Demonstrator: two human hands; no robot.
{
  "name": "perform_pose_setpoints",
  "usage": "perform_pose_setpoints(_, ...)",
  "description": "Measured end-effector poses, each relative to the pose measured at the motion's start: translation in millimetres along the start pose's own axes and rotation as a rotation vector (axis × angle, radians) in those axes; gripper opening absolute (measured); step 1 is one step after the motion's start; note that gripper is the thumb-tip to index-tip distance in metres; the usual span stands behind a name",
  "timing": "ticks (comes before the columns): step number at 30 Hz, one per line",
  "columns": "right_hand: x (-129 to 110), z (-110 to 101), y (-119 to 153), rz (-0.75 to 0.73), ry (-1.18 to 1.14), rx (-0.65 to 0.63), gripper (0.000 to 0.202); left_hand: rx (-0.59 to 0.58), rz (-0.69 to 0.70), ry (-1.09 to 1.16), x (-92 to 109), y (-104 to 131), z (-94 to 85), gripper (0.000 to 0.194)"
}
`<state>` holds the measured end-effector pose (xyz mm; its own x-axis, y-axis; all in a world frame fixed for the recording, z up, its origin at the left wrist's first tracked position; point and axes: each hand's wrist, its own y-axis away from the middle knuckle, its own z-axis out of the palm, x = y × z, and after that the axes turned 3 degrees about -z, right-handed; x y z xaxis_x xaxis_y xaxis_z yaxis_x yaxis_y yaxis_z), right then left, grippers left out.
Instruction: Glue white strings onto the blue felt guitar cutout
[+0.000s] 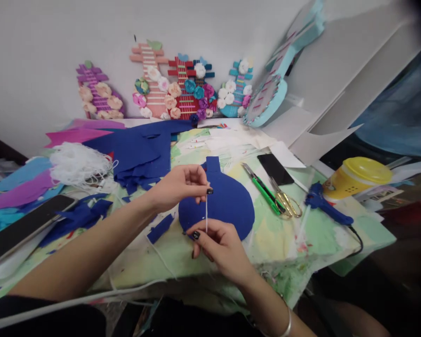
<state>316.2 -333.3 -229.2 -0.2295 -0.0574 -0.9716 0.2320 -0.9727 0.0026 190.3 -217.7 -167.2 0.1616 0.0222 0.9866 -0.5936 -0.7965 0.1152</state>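
Note:
A short stretch of white string runs upright between my two hands. Its upper end is pinched in my left hand, thumb against the fingers. Below, my right hand closes thumb and fingertips on the lower end. Behind both hands lies a blue lute-shaped piece with a round body and a short neck at the back; my hands cover part of its left side and front edge. A small blue scrap rests just left of it.
Right of the blue piece are a green cutter, gold-handled scissors, a black phone, a blue glue gun and a yellow tub. Tangled white string and blue sheets lie left. Decorated lute shapes lean on the wall.

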Motion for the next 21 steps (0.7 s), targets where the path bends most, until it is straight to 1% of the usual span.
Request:
perform_pose_setpoints(2,0.0,-4.9,5.1,0.016,-0.049,0.059,0.026,0.064,0.054,0.014,-4.4,-25.1,-7.2,0.021)
perform_pose_setpoints(4,1.8,-11.6,14.3,0.037,-0.096,0.158,0.032,0.129,0.121,-0.068,-10.7,-56.0,-18.0,0.025)
perform_pose_setpoints(5,3.3,-15.0,19.4,0.043,-0.107,0.209,0.036,0.167,0.151,-0.136,-13.9,-72.7,-23.5,0.022)
perform_pose_setpoints(7,7.1,-21.0,29.7,0.045,-0.082,0.311,0.042,0.205,0.162,-0.332,-20.0,-106.0,-32.6,0.009)
perform_pose_setpoints(9,12.8,-26.1,39.7,0.052,-0.019,0.386,0.046,0.218,0.171,-0.398,-25.6,-136.3,-38.6,0.003)
perform_pose_setpoints(12,26.9,-32.2,54.7,0.077,0.066,0.432,0.05,0.248,0.181,-0.483,-34.3,-171.3,-44.0,0.003)
perform_pose_setpoints(14,39.7,-34.7,64.3,0.095,0.103,0.446,0.053,0.276,0.182,-0.544,-41.1,-186.9,-47.4,0.004)
perform_pose_setpoints(16,53.3,-35.2,72.5,0.116,0.126,0.441,0.058,0.301,0.173,-0.593,-48.7,-197.1,-51.1,0.004)
perform_pose_setpoints(21,78.2,-29.8,83.2,0.178,0.11,0.428,0.065,0.322,0.12,-0.647,-64.1,-208.2,-59.5,0.004)
